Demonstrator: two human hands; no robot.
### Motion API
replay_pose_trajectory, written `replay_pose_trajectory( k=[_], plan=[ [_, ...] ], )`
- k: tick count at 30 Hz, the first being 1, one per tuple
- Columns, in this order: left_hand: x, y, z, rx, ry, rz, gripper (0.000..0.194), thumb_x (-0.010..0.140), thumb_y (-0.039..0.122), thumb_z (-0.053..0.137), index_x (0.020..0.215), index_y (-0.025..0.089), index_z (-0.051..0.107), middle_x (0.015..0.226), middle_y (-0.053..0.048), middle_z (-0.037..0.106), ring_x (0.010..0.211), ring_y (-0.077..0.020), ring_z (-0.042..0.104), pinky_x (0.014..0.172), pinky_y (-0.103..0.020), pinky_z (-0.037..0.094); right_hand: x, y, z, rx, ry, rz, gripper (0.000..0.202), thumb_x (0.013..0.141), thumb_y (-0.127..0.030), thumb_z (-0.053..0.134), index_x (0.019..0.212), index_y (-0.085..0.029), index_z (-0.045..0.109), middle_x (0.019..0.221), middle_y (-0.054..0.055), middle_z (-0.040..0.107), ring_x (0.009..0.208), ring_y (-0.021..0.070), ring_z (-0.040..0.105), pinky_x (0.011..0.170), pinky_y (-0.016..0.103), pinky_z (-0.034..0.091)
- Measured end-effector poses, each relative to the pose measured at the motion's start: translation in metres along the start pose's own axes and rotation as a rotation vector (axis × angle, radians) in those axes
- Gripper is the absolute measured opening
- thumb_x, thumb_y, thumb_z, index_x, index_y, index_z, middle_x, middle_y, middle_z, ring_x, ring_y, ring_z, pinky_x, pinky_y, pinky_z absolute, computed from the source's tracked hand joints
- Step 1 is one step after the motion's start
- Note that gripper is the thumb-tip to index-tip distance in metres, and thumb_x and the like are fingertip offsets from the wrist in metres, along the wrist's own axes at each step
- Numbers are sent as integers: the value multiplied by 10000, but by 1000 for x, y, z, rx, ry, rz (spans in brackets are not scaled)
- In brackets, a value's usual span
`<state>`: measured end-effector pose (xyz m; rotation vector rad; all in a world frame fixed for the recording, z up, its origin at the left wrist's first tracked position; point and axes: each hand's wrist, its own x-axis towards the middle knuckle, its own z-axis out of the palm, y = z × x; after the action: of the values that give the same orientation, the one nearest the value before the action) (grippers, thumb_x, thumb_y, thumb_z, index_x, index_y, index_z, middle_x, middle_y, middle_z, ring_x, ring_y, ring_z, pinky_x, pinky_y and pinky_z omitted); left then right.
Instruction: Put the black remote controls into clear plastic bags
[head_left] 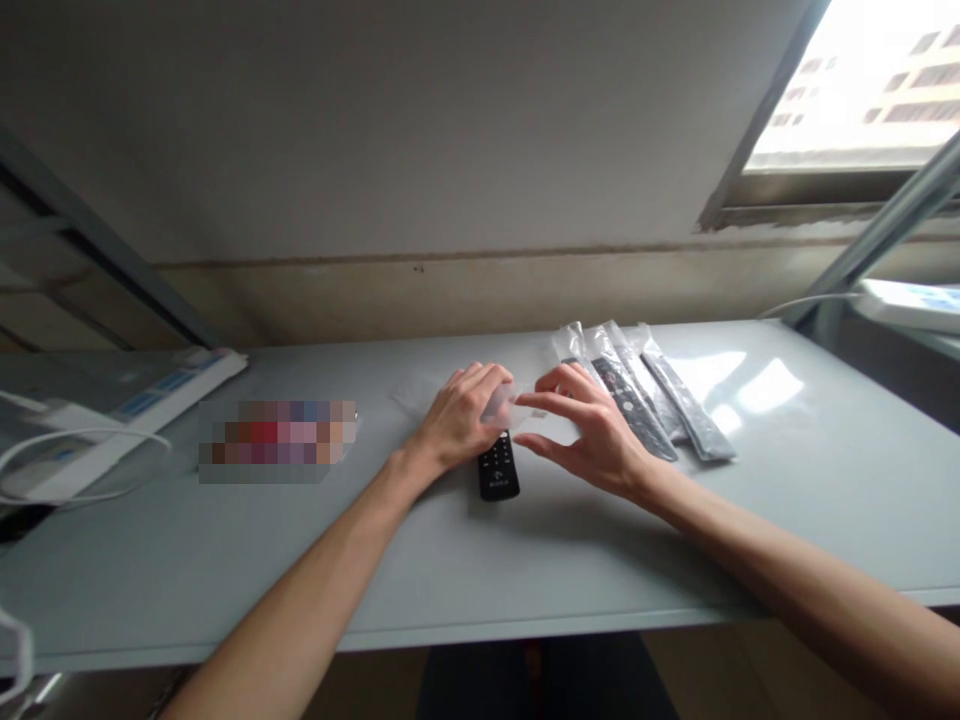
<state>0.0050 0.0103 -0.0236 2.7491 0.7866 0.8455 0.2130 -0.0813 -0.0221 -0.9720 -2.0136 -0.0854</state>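
A black remote control lies on the grey table with its lower end toward me; its upper part is hidden under my left hand and some plastic. My left hand is closed with curled fingers at a clear plastic bag, over the remote's upper end. Facing it from the right, my right hand has its thumb and index finger apart, close to the plastic's edge, gripping nothing I can see. Right behind that hand lie several bagged remote controls side by side, partly covered by it.
More clear plastic lies flat behind my left hand. A blurred-out item rests to the left. White power strips with cables sit at the left edge and another power strip at the right. A wall closes off the back.
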Motion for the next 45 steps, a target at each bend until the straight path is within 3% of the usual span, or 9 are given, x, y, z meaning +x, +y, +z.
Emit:
replay_pose_trajectory(
  k=[5,12,16,22,26,32,37,40,45],
  plan=[
    [0,2,0,46,-50,60,93,997,199,571,1077,220,615,1029,-50,697,943,-232,636,850,-354,467,-1,0,1,-54,-19,-15,114,1007,-193,716,1041,-255,806,1069,89,661,967,235,600,831,410,546],
    [0,-5,-1,170,0,-63,88,982,142,558,938,216,578,969,-48,681,929,-230,634,851,-355,471,0,4,0,-61,45,52,79,990,-178,725,964,-232,778,994,74,650,919,227,602,790,398,554],
    [0,-8,-2,182,1,-71,81,949,148,588,928,226,576,961,-42,686,933,-238,639,861,-361,484,1,-2,-3,-64,86,-28,115,982,-174,740,1058,-243,793,1057,89,681,975,241,613,836,428,576],
    [0,-8,-1,184,-26,-90,72,934,163,590,965,228,588,985,-46,707,914,-244,647,868,-375,498,5,-9,-3,22,60,-121,154,992,-104,689,960,-219,786,997,89,759,900,225,660,792,415,599],
    [-1,-9,-1,199,-35,-92,56,946,177,576,964,227,591,983,-50,711,930,-252,641,878,-384,492,3,-5,1,174,-47,-127,233,1013,-85,639,1113,-228,793,1047,83,810,1003,234,737,854,409,643],
    [-1,-8,-4,157,-91,-12,43,939,213,622,956,228,586,978,-49,709,923,-252,620,831,-375,478,-1,-2,1,195,-277,-34,473,1019,-109,630,1474,-231,666,1423,135,725,1332,280,688,1067,469,621],
    [-2,-8,-4,131,-124,8,84,916,185,641,957,226,581,977,-45,698,913,-245,619,800,-364,466,-3,-5,-1,198,-334,10,539,1021,-100,594,1526,-287,630,1471,133,697,1152,247,784,958,406,659],
    [-2,-9,-5,181,-120,-30,60,922,208,630,939,229,577,976,-58,701,919,-258,626,801,-370,475,-2,-5,0,202,-283,-30,518,1009,-84,584,1491,-259,657,1407,139,732,1186,250,761,985,429,642],
    [0,-7,-9,236,-90,-153,116,880,129,584,902,241,562,960,-59,718,913,-257,659,794,-354,491,3,-6,-3,177,61,4,265,1011,-109,591,1122,-231,798,1053,89,811,953,209,764,841,381,629]
  ],
)
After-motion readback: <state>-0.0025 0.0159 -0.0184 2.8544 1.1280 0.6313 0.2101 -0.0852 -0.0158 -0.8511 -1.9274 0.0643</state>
